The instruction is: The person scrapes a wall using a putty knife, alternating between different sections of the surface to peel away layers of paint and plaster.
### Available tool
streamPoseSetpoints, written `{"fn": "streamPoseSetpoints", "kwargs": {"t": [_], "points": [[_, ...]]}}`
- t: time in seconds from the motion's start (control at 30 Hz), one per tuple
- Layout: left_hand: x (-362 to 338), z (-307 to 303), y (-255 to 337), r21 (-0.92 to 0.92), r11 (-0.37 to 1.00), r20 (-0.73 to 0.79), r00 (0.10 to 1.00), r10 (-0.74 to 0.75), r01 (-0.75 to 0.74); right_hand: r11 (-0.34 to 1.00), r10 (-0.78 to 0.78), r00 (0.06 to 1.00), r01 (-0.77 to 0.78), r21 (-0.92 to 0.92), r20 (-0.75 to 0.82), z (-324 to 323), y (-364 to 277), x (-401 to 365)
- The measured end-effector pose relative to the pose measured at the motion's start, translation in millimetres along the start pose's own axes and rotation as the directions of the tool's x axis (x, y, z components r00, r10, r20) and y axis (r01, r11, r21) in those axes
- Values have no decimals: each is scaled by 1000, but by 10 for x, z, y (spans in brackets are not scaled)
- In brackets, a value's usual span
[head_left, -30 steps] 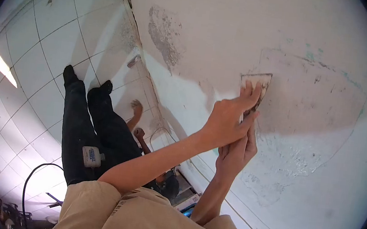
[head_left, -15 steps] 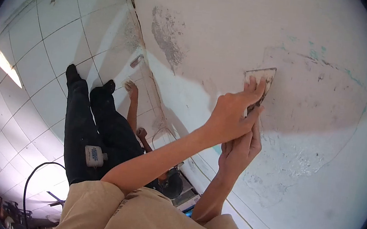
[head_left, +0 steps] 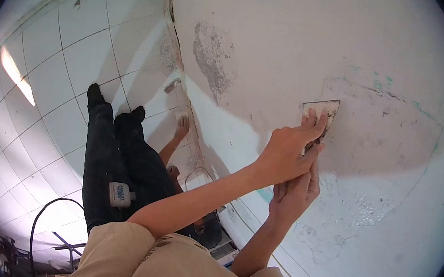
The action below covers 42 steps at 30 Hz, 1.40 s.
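A putty knife [head_left: 330, 110] with a wide, stained blade lies against the wall [head_left: 275, 51], over a patched area with rough, cracked edges. My left hand [head_left: 289, 151] is closed on it from above, with the fingertips pressed on the blade. Just below, my right hand [head_left: 297, 193] wraps round the handle, which the fingers mostly hide. Both hands meet at the tool. Beneath them, a shiny rough patch [head_left: 362, 204] marks the wall's lower part.
Another person's hand [head_left: 181, 127] holds a pale flat thing near the wall's foot. A small block-like object [head_left: 172, 85] lies on the white tiled floor [head_left: 80, 40]. A black cable [head_left: 40, 216] curves at lower left. A thin hose [head_left: 284, 268] runs along the wall's base.
The whole view has shifted, so the scene sits lower and further right. My hands and the putty knife stay at nearly the same wall spot. The other person's hand has moved toward the wall.
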<state>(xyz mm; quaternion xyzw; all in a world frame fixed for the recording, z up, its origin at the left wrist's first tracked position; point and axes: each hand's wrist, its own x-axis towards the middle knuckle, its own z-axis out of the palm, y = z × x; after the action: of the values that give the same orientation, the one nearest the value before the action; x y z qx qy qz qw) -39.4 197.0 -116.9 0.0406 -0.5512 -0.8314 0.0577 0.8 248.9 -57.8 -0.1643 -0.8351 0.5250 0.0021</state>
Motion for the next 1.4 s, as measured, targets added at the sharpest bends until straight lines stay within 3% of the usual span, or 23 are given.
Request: {"fn": "streamPoseSetpoints", "kwargs": {"t": [0.2, 0.33, 0.4, 0.53, 0.63, 0.8, 0.93, 1.13, 1.23, 1.3, 1.4], "points": [[-48, 59, 0, 53, 993, -70, 991, 113, -109, 1000, 9, 999, -8, 13, -54, 39, -24, -46], [-69, 135, 78, 77, 997, -5, 1000, 14, -13, 998, 45, 999, -45, 41, -13, -94, -51, -60], [-79, 152, 74, 110, 992, -102, 992, 76, -65, 996, 54, 998, -55, 65, 26, -60, -59, -17], [-4, 138, 33, 83, 997, -37, 999, 5, -2, 996, 55, 997, -51, 74, -45, -22, -55, -1], [-12, 150, 49, 108, 991, -129, 987, 92, -79, 996, 57, 997, -53, 70, -60, -33, -78, -82], [28, 127, 92, 138, 990, -5, 1000, 6, -5, 994, 63, 993, -53, 95, -97, 33, -70, 0], [-27, 133, 44, 69, 993, -133, 986, 104, -95, 990, 86, 996, -83, 117, -25, -50, -50, -69], [-29, 91, 131, 150, 989, -11, 1000, 15, -13, 990, 80, 996, -75, 120, -37, -35, -91, -79], [-9, 50, 131, 73, 995, -104, 991, 79, -71, 998, 48, 998, -46, 47, -39, 50, -131, -89], [92, 6, 147, 173, 985, 22, 1000, -15, 11, 996, 35, 999, -34, 83, -12, 0, -72, 26], [23, 71, 93, 147, 988, -54, 997, 49, -41, 986, 54, 998, -59, 155, 33, -75, 9, 2]]}}
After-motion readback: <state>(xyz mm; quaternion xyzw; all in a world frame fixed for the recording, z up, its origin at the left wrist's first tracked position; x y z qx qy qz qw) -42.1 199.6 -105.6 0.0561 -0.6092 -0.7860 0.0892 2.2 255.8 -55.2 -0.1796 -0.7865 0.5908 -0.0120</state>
